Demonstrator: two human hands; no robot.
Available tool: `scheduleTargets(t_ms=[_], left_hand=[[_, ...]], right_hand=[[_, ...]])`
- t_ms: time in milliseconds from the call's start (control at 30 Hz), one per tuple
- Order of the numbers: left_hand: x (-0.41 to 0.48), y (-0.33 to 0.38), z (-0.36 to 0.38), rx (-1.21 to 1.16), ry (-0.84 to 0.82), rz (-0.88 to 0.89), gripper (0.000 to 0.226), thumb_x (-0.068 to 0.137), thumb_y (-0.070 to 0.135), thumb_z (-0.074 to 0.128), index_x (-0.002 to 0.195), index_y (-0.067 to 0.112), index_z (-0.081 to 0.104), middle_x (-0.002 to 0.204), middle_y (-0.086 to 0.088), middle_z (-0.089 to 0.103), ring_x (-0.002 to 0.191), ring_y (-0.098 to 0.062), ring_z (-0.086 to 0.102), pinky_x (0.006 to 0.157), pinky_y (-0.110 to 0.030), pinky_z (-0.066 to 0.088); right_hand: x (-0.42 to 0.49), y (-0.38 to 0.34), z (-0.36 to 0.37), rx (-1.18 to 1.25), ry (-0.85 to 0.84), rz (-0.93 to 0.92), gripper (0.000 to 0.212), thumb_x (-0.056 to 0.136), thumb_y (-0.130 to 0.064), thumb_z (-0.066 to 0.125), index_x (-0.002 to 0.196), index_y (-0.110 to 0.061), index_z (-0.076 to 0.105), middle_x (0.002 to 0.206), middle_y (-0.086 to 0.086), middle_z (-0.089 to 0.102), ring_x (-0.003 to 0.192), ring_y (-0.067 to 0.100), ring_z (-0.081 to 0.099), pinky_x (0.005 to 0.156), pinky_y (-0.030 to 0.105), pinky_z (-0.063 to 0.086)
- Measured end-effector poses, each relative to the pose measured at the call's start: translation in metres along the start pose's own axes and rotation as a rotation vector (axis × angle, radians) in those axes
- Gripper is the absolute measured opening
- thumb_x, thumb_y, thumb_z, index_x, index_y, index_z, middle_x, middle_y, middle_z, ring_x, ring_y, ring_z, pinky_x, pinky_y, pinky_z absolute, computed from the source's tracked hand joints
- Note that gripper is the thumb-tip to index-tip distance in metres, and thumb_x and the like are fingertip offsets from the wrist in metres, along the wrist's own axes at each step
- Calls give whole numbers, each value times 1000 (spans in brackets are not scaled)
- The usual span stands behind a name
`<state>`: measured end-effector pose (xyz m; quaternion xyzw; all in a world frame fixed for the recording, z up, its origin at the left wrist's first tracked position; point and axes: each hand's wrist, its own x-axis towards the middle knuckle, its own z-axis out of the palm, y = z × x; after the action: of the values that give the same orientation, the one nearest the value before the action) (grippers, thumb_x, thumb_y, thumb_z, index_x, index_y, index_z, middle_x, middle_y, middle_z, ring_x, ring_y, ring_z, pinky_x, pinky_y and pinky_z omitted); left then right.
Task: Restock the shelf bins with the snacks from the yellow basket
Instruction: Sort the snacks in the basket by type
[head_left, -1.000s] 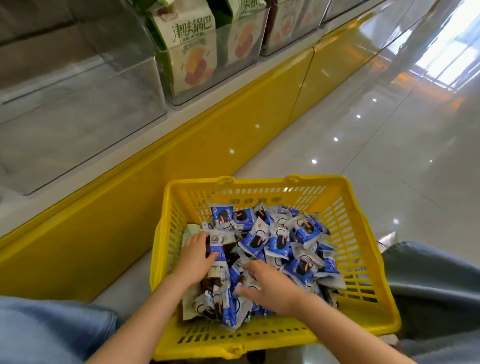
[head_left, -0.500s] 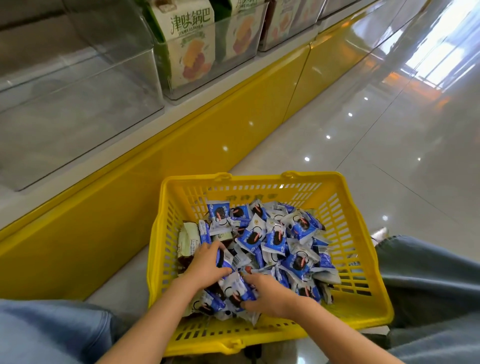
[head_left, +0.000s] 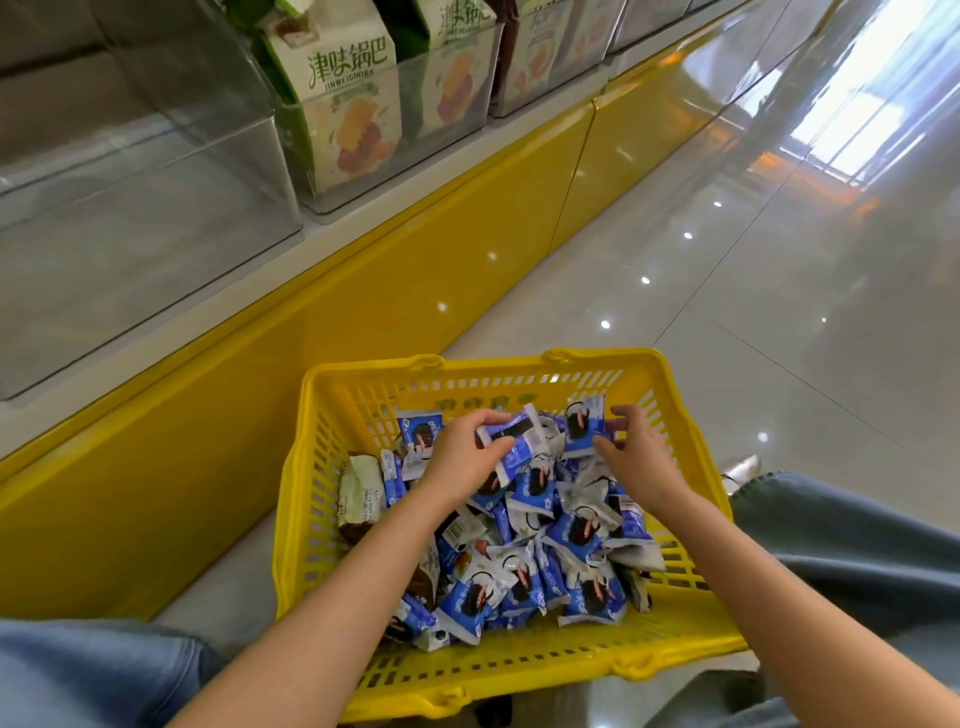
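A yellow slatted plastic basket (head_left: 519, 379) sits in the lower middle of the frame on a glossy pale tiled floor (head_left: 779, 312). It holds a loose heap of small blue-and-white wrapped snack packets (head_left: 571, 540), so the goods are in the basket, not on the shelf. The print on the wrappers is too small to read. At the basket's far end the left hand (head_left: 457, 457) has its fingers curled round a crumpled bundle of blue-and-white packets (head_left: 514, 441); how many it grasps cannot be counted, since they overlap and the palm hides part of them. Just to the right, the right hand (head_left: 641, 457) pinches a single upright blue packet (head_left: 584, 423) between thumb and fingers, though the contact is partly hidden behind the wrapper. Against the basket's left wall lies a pale green and brown wrapped packet (head_left: 358, 493), half buried under the others. In the upper left a transparent plastic shelf bin (head_left: 156, 208) is cut off by the frame edge, and reflections blur its inside. Beside it, at the top centre, green-and-white snack cartons with Chinese lettering (head_left: 353, 104) stand in further transparent bins, their tops cropped. Below runs the yellow shelf base panel (head_left: 311, 338). Blue denim-clad legs (head_left: 857, 545) fill both lower corners, and a pale shoe tip (head_left: 743, 465) peeks past the basket's right rim.
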<state>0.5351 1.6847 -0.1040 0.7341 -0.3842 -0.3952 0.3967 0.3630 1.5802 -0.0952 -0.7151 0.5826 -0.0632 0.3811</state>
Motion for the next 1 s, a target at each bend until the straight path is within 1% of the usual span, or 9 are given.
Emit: scheduleTargets(t_ms=[100, 200, 300, 400, 467, 567, 767, 867, 1000], left_hand=[[6, 7, 2, -26, -33, 34, 27, 91, 15, 56, 118, 19, 57, 123, 5, 54, 104, -8, 53, 80, -15, 41], [-5, -14, -14, 99, 44, 24, 23, 90, 17, 57, 114, 20, 56, 121, 3, 54, 103, -7, 50, 88, -22, 40], [-33, -56, -27, 321, 16, -108, 30, 91, 25, 56, 120, 18, 52, 124, -1, 51, 104, -8, 50, 93, -23, 40], [-63, -92, -23, 462, -150, -334, 56, 90, 40, 54, 136, 14, 36, 139, -4, 35, 124, -18, 43, 104, -31, 37], [-78, -105, -16, 459, -152, -405, 67, 89, 43, 55, 142, 13, 27, 144, -5, 25, 126, -21, 41, 103, -32, 38], [-89, -114, -9, 380, -25, -445, 72, 86, 37, 62, 141, 10, 24, 141, -9, 33, 126, -22, 42, 102, -31, 37], [-79, -117, -4, 261, -5, -554, 86, 77, 53, 66, 140, 7, 30, 137, -9, 48, 123, -24, 48, 98, -38, 45], [-70, -114, -1, 317, 26, -591, 78, 79, 52, 64, 135, 6, 36, 130, -10, 53, 116, -26, 53, 91, -37, 48], [-70, -117, -7, 327, 15, -547, 49, 82, 38, 65, 117, 8, 48, 113, -10, 61, 101, -24, 59, 76, -31, 50]], right_hand=[[-3, 1, -3, -84, 108, -48, 51, 94, -9, 51, 140, -10, 31, 142, 11, 41, 127, 26, 43, 99, 32, 38], [-26, 0, 9, -106, 84, -274, 34, 95, -15, 47, 129, -17, 44, 127, 1, 53, 111, 15, 55, 95, 27, 46], [-49, 3, 41, -222, -215, -407, 21, 96, -22, 45, 116, -25, 52, 112, -7, 59, 91, 6, 57, 84, 25, 51], [-62, 10, 83, -331, -551, -359, 31, 96, -26, 47, 127, -23, 47, 129, 0, 51, 111, 15, 53, 95, 30, 45], [-67, 14, 108, -377, -684, -244, 55, 94, -29, 53, 142, -17, 31, 145, 5, 36, 129, 23, 38, 106, 34, 35], [-71, 18, 130, -545, -715, -226, 78, 89, -37, 58, 149, -13, 13, 156, 6, 16, 142, 25, 17, 115, 35, 19], [-71, 13, 136, -573, -729, -163, 94, 80, -40, 69, 149, -11, 13, 152, 11, 26, 137, 30, 28, 111, 36, 28], [-75, 13, 131, -483, -693, -128, 80, 76, -36, 74, 140, -14, 31, 137, 8, 45, 123, 25, 44, 101, 33, 40], [-79, 12, 115, -394, -669, -154, 50, 80, -33, 71, 123, -21, 49, 127, 3, 50, 107, 18, 52, 89, 29, 45]])
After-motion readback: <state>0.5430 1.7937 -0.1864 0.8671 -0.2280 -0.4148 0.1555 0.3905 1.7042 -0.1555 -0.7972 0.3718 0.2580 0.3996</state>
